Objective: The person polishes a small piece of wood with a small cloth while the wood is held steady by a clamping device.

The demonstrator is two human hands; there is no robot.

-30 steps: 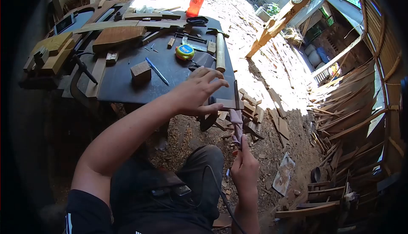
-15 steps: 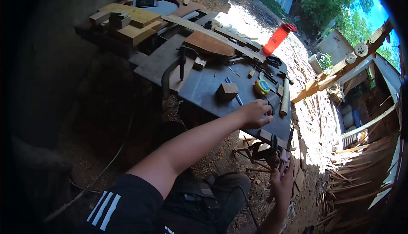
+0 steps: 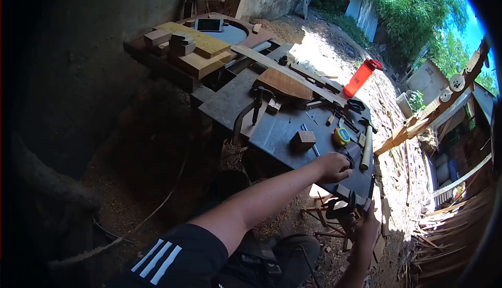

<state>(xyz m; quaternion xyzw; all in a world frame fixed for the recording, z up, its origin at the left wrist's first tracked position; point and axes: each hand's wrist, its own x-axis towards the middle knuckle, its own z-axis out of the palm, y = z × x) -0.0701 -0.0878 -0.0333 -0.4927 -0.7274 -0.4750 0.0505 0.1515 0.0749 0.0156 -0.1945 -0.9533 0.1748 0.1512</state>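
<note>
- Hands well apart: right hand (image 3: 367,230) curled low around a pale handle (image 3: 367,204), just beside the surface's (image 3: 277,135) near corner!
- That handle looks light, easy to grip around its middle.
- Next, a wood strip (image 3: 343,190) at the edge, probably light and stiff; take its free end.
- Left hand (image 3: 334,167) hangs over the surface, fingers half bent; holding anything? Can't tell.
- Beyond: hammer (image 3: 367,152), tape measure (image 3: 342,136), then the red bottle (image 3: 360,78).
</note>
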